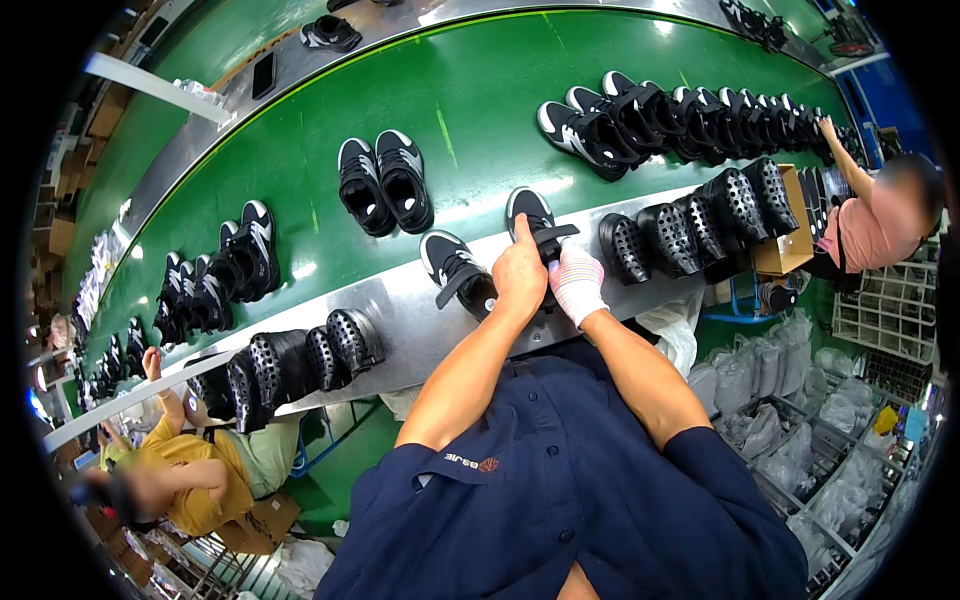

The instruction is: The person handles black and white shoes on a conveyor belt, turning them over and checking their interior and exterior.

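Note:
A black sneaker with a pale toe edge lies on the metal ledge in front of me. My bare left hand is closed over its left side, the index finger stretched along the top near the toe. My right hand, in a white striped glove, is closed at the sneaker's right side by a black strap that sticks out sideways. Both hands cover the heel part of the shoe. Just left of them rests a matching sneaker, its strap also hanging out to the side.
Perforated black shoe lasts stand along the ledge on both sides. Beyond, a green belt carries a pair of sneakers and a long row at right. Co-workers sit at far left and right. Bagged items fill crates behind.

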A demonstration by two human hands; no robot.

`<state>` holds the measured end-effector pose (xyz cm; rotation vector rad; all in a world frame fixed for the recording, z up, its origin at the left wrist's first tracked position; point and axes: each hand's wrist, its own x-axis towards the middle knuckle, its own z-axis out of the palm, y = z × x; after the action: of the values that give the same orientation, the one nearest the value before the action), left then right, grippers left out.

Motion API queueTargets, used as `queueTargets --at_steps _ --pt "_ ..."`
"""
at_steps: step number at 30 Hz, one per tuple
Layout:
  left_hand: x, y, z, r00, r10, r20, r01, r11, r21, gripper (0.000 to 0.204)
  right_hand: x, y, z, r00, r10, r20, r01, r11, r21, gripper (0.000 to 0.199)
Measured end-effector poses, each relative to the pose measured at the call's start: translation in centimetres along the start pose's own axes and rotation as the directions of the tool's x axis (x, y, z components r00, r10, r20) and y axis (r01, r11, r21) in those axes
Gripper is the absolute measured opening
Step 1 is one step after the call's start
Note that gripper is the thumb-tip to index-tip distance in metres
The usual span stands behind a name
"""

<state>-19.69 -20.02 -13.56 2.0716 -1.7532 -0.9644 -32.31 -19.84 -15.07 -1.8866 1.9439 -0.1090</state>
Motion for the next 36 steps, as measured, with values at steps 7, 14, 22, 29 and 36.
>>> queueTargets --at_steps 7,14,22,29,36 --pt "-11.3 -3.6 -4.8 0.922 0.312 -0.23 -0.299 0.95 0.091 0.055 0.1 1.3 0.8 0.998 -0.036 0.045 0.04 0.994 -0.1 0.023" --pt "-8.8 -7.5 -1.5 0.975 -0.034 -0.218 -0.008 0.982 -0.188 0.067 -1.7 0.1 0.8 0.978 -0.164 0.133 0.186 0.965 -0.184 0.026" --pt "-17.2 -13.6 -9.0 0.801 -0.039 -0.597 0.069 0.997 0.026 0.042 -6.4 -0.6 -8.7 0.979 -0.073 0.189 0.091 0.992 -0.091 0.038" --pt "-22.7 -25.4 -13.0 0.532 -0.284 -0.798 0.658 0.732 0.178 0.045 -9.3 -8.7 -8.9 0.87 -0.418 0.261 0.305 0.872 0.382 0.022" --pt "-24.1 -14.8 -16.3 0.554 -0.006 -0.833 0.342 0.913 0.222 0.043 -10.1 -11.5 -7.8 0.844 -0.342 0.414 0.095 0.854 0.511 0.056"
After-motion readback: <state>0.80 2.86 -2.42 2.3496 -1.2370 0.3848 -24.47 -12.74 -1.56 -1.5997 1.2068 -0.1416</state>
